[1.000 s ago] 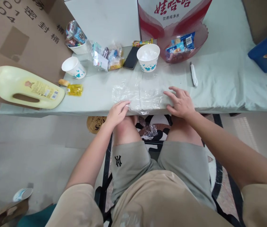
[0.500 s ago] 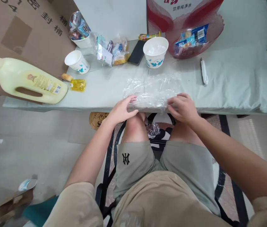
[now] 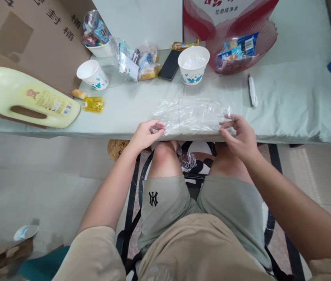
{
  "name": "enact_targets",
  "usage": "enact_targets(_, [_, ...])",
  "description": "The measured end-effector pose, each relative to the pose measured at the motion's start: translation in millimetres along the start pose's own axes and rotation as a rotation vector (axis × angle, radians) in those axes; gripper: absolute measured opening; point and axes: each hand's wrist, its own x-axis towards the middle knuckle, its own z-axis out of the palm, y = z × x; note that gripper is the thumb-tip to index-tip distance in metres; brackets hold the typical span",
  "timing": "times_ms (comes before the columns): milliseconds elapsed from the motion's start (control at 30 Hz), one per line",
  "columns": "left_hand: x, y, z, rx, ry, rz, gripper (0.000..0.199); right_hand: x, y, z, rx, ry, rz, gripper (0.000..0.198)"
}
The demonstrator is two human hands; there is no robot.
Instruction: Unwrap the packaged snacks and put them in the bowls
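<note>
A thin, crinkled sheet of clear plastic film (image 3: 193,115) lies spread at the table's front edge, between my two hands. My left hand (image 3: 148,134) is at its left front corner, thumb and fingertips closed together on the film's edge. At the right end, my right hand (image 3: 240,136) has its thumb and fingers apart, the fingertips touching or very near the film. Whether the film is one layer or a flattened bag, I cannot tell.
Behind the film stand a paper bowl (image 3: 193,66), a black phone (image 3: 169,65) and a pink basket (image 3: 241,64) with snack packets. A white cutter (image 3: 252,91) lies to the right. On the left are a paper cup (image 3: 93,75), a yellow packet (image 3: 93,104) and a large pale-yellow jug (image 3: 31,97).
My hands have moved apart, the right one outward to the right and the left slightly left. The film now lies flatter and wider. The view has shifted slightly.
</note>
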Motion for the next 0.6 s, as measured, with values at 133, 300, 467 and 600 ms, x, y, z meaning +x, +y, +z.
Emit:
enact_targets(133, [-2.2,2.3,-8.2,-0.147,-0.042,-0.094,0.051,10.8,-6.0,7.4,0.215,0.138,0.195,0.016])
enact_targets(300, [-0.8,-10.7,4.3,-0.401,0.004,-0.106,0.054,11.5,-4.8,9.3,0.492,0.256,0.314,0.026])
enact_targets(467, [14.0,-14.2,26.9,-0.558,0.271,0.021,0.034,-0.9,-2.2,8.4,0.505,0.282,0.411,0.029])
enact_targets(600, [21.4,-6.8,32.5,-0.342,0.084,-0.009,0.053,-9.6,-0.9,6.8,0.471,0.274,0.467,0.030])
